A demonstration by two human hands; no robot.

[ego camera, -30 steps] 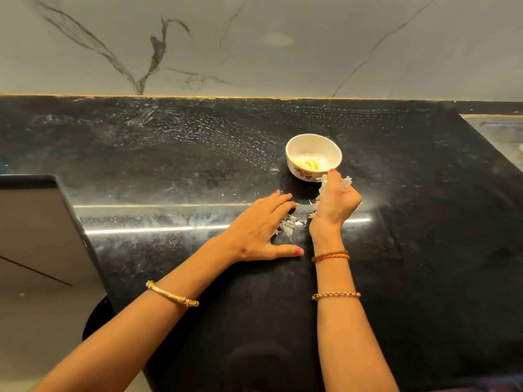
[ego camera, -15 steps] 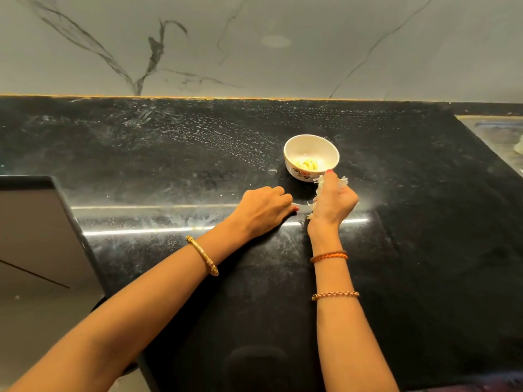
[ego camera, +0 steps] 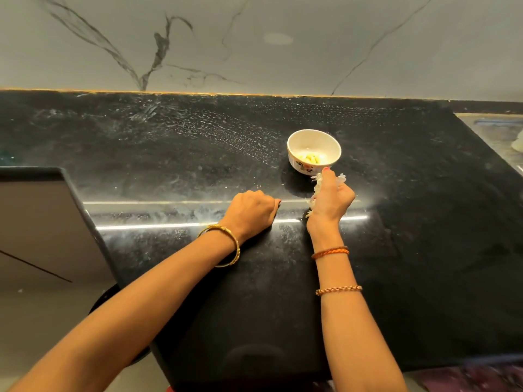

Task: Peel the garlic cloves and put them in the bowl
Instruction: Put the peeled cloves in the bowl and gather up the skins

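Item 1. Tabletop [ego camera: 410,250]: black polished stone, speckled, with a dried whitish smear toward the far edge and a bright reflected strip across the middle. A pale veined marble wall stands behind the far edge.

Item 2. Left hand [ego camera: 250,212]: resting on the tabletop near its middle, fingers curled under into a loose fist. Whether anything is caught beneath them cannot be told. A second ago this hand lay flat and spread beside a scatter of skins; it has since closed and drawn the scatter in, and none shows loose on the stone now. A gold bangle [ego camera: 226,244] sits at the wrist.

Item 3. Right hand [ego camera: 332,198]: just right of the left, apart from it, standing on its edge, fingers grasping a bunch of garlic skins [ego camera: 318,183], papery, white, flaky. Two braided bracelets circle the forearm.

Item 4. Bowl [ego camera: 314,155]: small, round, white ceramic with a floral print on its wall, just beyond the right hand toward the far edge. Peeled garlic cloves [ego camera: 311,158], pale yellow and smooth, lie in its bottom.

Judgement: peeling looks finished, with no unpeeled clove visible; the hands appear to be gathering waste.
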